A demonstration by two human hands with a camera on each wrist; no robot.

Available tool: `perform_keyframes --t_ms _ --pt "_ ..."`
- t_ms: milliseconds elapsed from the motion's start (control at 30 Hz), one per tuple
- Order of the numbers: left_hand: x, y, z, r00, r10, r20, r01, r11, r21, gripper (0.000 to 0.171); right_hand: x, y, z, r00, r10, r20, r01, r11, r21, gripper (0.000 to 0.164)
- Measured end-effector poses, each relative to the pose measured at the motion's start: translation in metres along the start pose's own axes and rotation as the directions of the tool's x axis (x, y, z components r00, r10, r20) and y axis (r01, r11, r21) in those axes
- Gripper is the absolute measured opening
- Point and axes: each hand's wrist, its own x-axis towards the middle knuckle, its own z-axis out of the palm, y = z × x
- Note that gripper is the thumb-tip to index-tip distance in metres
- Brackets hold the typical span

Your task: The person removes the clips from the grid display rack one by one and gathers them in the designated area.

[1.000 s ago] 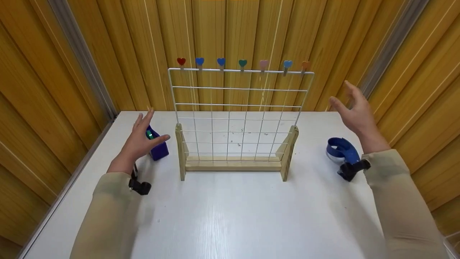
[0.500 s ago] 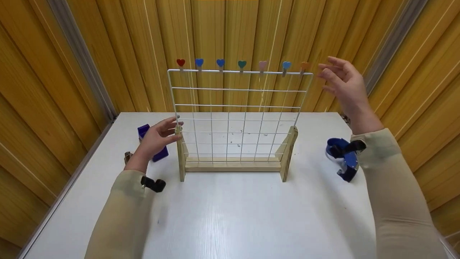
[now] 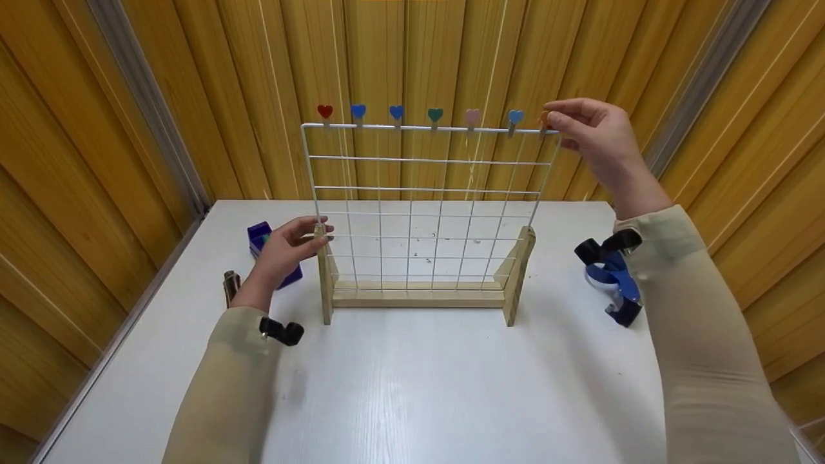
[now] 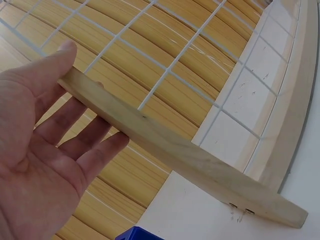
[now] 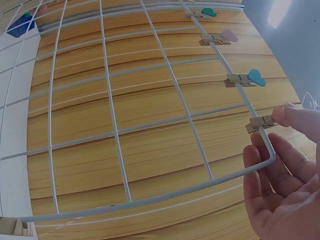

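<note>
Orange clip (image 3: pixel 544 120), upper right, seems light, best held where your right hand (image 3: pixel 602 136) pinches. Your left hand (image 3: pixel 285 252) grips the upright (image 4: pixel 175 148).

Held the bare left hand (image 3: pixel 287 250) low on the left, gripping with curved fingers (image 4: pixel 102 154) on the far side and left thumb (image 4: pixel 57 64) on the near side. Held the bare right hand (image 3: pixel 601 132) higher on the right, pinching between right thumb (image 5: pixel 298 120) and index finger (image 3: pixel 573 105). Had the beige-sleeved left forearm (image 3: pixel 216 386) and the beige-sleeved right forearm (image 3: pixel 699 335) slanted from near to far.
</note>
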Motion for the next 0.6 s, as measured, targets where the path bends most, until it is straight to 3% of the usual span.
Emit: perform_keyframes --t_ms 133,600 --pt "-0.0002 -0.0014 0.0013 1.0 0.004 0.008 -0.004 1.0 -0.018 0.046 0.0031 0.0009 0.0023 1.0 -0.018 0.006 0.018 1.0 -0.003 0.025" --pt "-0.0029 -0.0046 0.0049 1.0 0.006 0.003 -0.006 0.998 -0.067 0.047 0.0042 0.0042 0.008 0.994 -0.097 -0.053 0.1 0.994 0.05 0.022"
